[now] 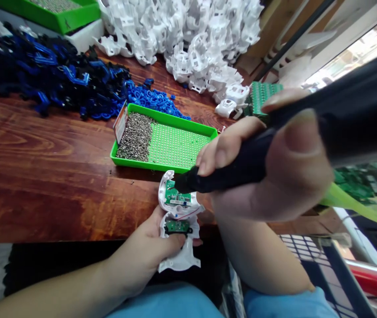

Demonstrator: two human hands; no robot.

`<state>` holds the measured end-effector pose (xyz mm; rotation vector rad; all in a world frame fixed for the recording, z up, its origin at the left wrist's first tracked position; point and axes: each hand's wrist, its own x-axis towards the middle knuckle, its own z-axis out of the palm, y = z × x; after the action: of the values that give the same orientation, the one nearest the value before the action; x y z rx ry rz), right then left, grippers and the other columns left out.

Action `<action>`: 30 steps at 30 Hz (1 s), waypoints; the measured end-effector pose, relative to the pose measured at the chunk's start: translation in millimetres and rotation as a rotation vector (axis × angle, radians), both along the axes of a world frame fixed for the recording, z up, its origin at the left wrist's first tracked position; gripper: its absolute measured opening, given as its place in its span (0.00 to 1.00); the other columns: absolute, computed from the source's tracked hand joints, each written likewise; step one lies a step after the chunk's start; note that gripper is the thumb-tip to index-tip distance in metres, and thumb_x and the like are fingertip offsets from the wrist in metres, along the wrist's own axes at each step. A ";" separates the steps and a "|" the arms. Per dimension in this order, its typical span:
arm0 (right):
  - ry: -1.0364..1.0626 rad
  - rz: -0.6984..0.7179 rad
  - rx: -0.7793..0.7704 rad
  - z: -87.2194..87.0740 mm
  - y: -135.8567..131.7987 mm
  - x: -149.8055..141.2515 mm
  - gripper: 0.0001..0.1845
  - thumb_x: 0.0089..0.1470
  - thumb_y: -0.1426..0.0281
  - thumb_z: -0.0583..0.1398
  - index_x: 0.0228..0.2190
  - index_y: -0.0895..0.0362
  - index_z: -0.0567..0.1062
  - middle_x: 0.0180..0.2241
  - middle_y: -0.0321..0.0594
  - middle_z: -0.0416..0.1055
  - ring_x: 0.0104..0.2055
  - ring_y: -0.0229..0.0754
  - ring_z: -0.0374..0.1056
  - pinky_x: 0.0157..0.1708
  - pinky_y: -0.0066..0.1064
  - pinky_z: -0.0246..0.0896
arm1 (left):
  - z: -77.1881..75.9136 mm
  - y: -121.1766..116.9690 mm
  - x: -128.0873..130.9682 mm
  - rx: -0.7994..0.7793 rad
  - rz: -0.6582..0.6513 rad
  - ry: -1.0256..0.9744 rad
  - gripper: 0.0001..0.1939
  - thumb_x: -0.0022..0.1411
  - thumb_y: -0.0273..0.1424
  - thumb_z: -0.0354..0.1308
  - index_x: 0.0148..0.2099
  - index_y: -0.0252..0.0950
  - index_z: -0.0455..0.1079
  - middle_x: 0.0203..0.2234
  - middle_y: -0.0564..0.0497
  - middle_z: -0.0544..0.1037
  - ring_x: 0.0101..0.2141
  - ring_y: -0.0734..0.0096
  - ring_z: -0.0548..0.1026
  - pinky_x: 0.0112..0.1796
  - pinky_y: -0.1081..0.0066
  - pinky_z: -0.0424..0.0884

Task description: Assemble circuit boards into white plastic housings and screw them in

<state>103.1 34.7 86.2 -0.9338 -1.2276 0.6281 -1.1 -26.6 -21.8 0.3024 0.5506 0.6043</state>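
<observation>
An open white plastic shell [181,260] holding two green circuit boards [177,227] straddles the edge of the brown wooden table [59,185], pinched by thumb and fingers of the left hand [150,247], apparently for steadiness. Fingers of the right hand [268,201] wrap a black cylindrical driver [241,172], angled down over the upper board [184,199]. Just beyond, a green plastic tray [178,145] holds small silvery screws [135,137], seemingly for easy reach.

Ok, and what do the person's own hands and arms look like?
The left hand and right hand are bare, with no gloves, rings or watch showing. Both forearms are uncovered where visible. A plain light blue sleeve meets the right arm near the elbow; no left sleeve shows.
</observation>
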 end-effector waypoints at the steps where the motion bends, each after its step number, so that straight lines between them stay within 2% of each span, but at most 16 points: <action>1: 0.060 0.037 -0.011 -1.5 1.5 -1.1 0.21 0.51 0.47 0.60 0.27 0.49 0.62 0.11 0.24 0.56 0.10 0.36 0.56 0.12 0.31 0.56 | -0.2 -0.2 0.2 0.008 -0.001 -0.002 0.26 0.55 0.24 0.66 0.55 0.38 0.65 0.43 0.46 0.79 0.40 0.62 0.79 0.42 0.66 0.74; 3: 0.148 0.078 -0.011 -4.1 4.4 -1.2 0.21 0.50 0.48 0.61 0.28 0.49 0.62 0.12 0.24 0.58 0.11 0.36 0.57 0.12 0.30 0.55 | -0.8 -0.4 0.5 0.023 -0.002 -0.006 0.26 0.55 0.24 0.65 0.55 0.38 0.65 0.43 0.46 0.79 0.41 0.62 0.79 0.45 0.64 0.73; 8: 0.169 0.086 0.023 -6.9 8.0 -1.0 0.21 0.49 0.48 0.62 0.29 0.50 0.60 0.11 0.23 0.57 0.10 0.36 0.55 0.10 0.29 0.52 | -2.1 -1.7 0.2 0.039 0.009 -0.016 0.25 0.56 0.23 0.64 0.55 0.39 0.65 0.43 0.48 0.79 0.40 0.65 0.78 0.45 0.64 0.73; 15: 0.100 0.079 -0.001 -7.9 6.4 -1.6 0.20 0.54 0.47 0.57 0.29 0.49 0.58 0.12 0.23 0.57 0.10 0.36 0.56 0.12 0.30 0.53 | 2.1 -0.3 0.8 0.060 -0.019 0.036 0.24 0.56 0.23 0.63 0.55 0.38 0.64 0.41 0.49 0.78 0.39 0.65 0.78 0.43 0.67 0.73; 24: 0.116 0.136 0.017 -9.3 1.4 0.5 0.22 0.51 0.49 0.61 0.27 0.49 0.58 0.11 0.23 0.57 0.10 0.36 0.55 0.11 0.30 0.54 | 5.9 1.0 -1.7 0.071 -0.046 0.075 0.25 0.56 0.23 0.63 0.55 0.38 0.62 0.38 0.49 0.78 0.37 0.64 0.79 0.38 0.68 0.74; 30: 0.140 0.177 0.079 -19.0 2.9 4.2 0.21 0.50 0.49 0.61 0.28 0.49 0.60 0.11 0.23 0.59 0.09 0.36 0.56 0.10 0.30 0.54 | 6.8 2.3 -1.0 0.073 -0.062 0.088 0.26 0.56 0.22 0.61 0.55 0.38 0.61 0.39 0.49 0.77 0.37 0.65 0.78 0.40 0.66 0.74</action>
<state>107.3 37.6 67.2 -0.7080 -1.2080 0.7665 -2.1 -24.3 -15.0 0.4154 0.6021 0.5541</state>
